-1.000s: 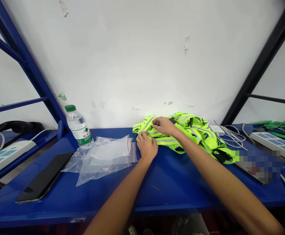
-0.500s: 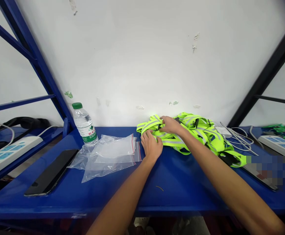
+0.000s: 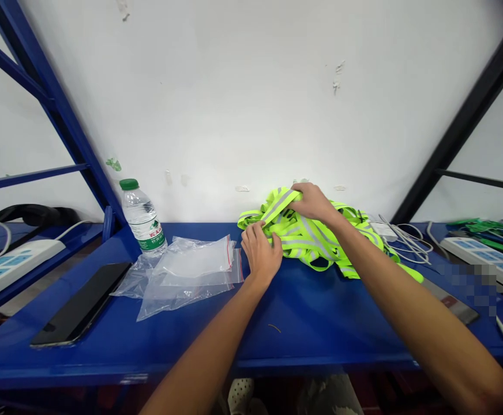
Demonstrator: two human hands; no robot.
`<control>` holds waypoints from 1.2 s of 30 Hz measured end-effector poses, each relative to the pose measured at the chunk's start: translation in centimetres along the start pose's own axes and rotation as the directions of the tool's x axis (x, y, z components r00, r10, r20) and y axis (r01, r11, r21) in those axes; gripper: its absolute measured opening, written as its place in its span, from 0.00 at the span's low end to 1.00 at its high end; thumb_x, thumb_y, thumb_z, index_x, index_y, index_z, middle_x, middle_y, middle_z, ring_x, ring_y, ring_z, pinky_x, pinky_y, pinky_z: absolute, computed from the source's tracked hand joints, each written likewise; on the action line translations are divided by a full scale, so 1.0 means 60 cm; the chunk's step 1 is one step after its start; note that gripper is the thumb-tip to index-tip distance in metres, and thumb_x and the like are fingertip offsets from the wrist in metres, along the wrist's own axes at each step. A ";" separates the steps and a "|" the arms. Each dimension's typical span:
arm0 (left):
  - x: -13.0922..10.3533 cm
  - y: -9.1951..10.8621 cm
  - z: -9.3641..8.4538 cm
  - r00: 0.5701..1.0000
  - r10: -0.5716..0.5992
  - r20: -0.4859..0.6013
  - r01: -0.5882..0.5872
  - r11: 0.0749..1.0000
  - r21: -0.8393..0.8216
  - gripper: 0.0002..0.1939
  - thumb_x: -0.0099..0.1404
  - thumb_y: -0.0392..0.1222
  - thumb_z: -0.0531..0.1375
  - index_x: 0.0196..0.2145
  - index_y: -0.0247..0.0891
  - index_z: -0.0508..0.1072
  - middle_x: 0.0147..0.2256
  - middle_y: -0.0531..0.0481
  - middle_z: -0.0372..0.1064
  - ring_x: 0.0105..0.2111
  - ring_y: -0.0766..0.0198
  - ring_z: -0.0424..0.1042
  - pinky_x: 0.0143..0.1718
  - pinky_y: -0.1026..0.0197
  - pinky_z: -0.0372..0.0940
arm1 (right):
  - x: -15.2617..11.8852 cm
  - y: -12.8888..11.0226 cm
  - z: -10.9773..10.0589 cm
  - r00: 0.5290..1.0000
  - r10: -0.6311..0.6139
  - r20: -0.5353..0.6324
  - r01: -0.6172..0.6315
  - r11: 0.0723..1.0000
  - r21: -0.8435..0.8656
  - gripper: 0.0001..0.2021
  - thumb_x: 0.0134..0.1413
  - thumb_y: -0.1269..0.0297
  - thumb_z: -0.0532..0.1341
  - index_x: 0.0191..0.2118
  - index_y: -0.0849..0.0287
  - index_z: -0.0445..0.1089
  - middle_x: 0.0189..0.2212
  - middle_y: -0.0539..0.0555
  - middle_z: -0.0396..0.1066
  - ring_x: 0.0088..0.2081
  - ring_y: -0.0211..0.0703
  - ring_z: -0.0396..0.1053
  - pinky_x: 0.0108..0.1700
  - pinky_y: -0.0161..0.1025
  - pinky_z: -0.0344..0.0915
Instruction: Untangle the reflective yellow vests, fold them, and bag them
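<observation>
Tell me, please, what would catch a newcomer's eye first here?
First, probably, the heap of bright yellow-green straps at the back of the blue table, with the right hand and left hand on it. Next, to its left, come clear plastic bags and, behind their left side, a green-capped bottle.

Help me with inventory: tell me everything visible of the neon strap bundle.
The neon strap bundle is yellow-green webbing with grey stripes and a few dark parts, seemingly woven fabric. It lies in a loose, looped heap on the blue table near the white wall. The right hand grips a raised strap; the left hand touches its near left edge. The right forearm hides part of it.
</observation>
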State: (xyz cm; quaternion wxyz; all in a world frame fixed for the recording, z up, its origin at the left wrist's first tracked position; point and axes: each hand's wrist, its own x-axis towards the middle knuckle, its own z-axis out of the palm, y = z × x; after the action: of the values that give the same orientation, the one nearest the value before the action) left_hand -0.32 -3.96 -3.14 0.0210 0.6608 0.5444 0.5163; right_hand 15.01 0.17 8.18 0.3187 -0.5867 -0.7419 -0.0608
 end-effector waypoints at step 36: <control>0.037 -0.003 -0.040 0.992 -0.112 0.057 0.112 0.994 0.008 0.12 0.62 0.44 0.59 0.44 0.42 0.65 0.39 0.44 0.75 0.41 0.49 0.75 0.38 0.56 0.64 | -0.040 -0.005 -0.178 0.686 -0.024 -0.728 0.419 0.830 0.368 0.18 0.46 0.79 0.58 0.45 0.60 0.64 0.44 0.56 0.73 0.45 0.41 0.72 0.47 0.43 0.69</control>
State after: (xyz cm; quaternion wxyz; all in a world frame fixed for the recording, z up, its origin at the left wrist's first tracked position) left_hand -2.40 -3.56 -0.66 0.0641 0.6438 0.5811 0.4937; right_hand 19.29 -6.88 15.41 0.7059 -0.3160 -0.6226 -0.1191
